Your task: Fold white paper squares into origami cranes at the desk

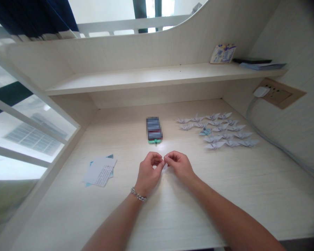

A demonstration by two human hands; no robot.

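Note:
Above the middle of the desk, my left hand [151, 171] and my right hand [180, 166] meet at their fingertips. Both pinch a small piece of folded white paper [165, 167], mostly hidden behind the fingers, so its shape is unclear. A chain bracelet [138, 194] circles my left wrist. Several white folded paper cranes [225, 136] stand in rows to the right, with one blue-patterned crane [205, 131] among them. To the left lies a small stack of paper sheets [101, 171], the top one white with printed lines, with blue edges showing beneath.
A phone [154, 129] with a blurred screen and a green edge lies beyond my hands. Along the back runs a shelf [136, 80] with a small packet [223, 53] and flat booklets [261, 65]. A cable [273, 141] hangs from the wall socket [282, 94] at right.

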